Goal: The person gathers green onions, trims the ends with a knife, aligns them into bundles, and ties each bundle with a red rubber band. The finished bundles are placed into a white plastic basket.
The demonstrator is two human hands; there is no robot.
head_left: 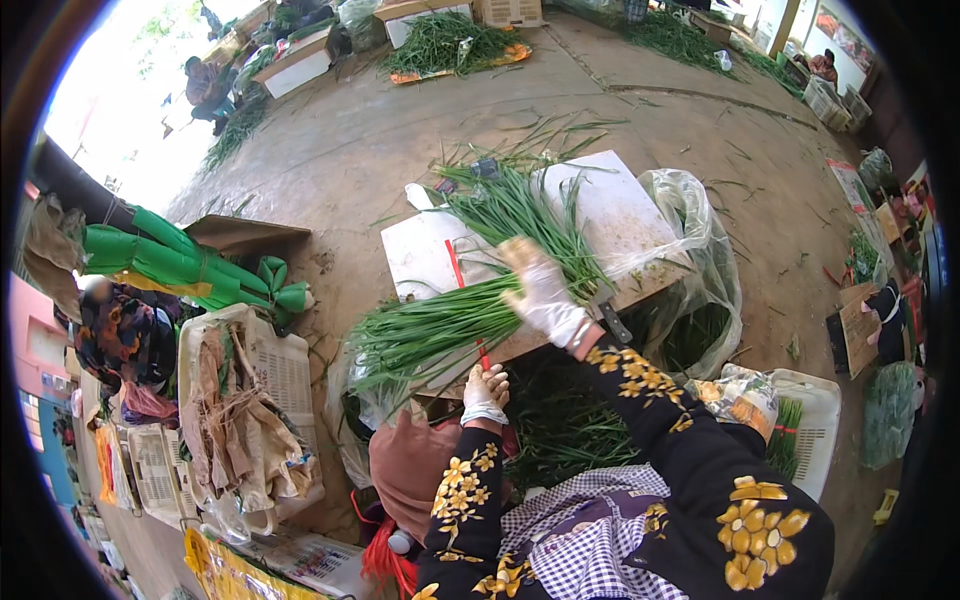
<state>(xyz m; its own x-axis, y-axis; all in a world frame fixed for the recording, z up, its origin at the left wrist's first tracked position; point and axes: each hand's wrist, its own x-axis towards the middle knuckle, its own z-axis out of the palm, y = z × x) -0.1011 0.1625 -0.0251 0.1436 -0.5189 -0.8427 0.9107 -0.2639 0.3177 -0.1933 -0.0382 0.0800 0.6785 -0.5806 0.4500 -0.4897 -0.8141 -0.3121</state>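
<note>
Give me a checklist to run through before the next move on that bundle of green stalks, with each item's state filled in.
1. Bundle of green stalks lies on the white board: ok.
2. Right hand, gloved, presses the bundle flat: ok.
3. Left hand grips the red band: cannot tell; the hand is at the band's near end.
4. Band runs under the bundle: ok.
5. Stalk ends even: not ok; tips fan out past the board's left edge.
6. Knife handle near the right wrist, blade position: cannot tell.
</note>
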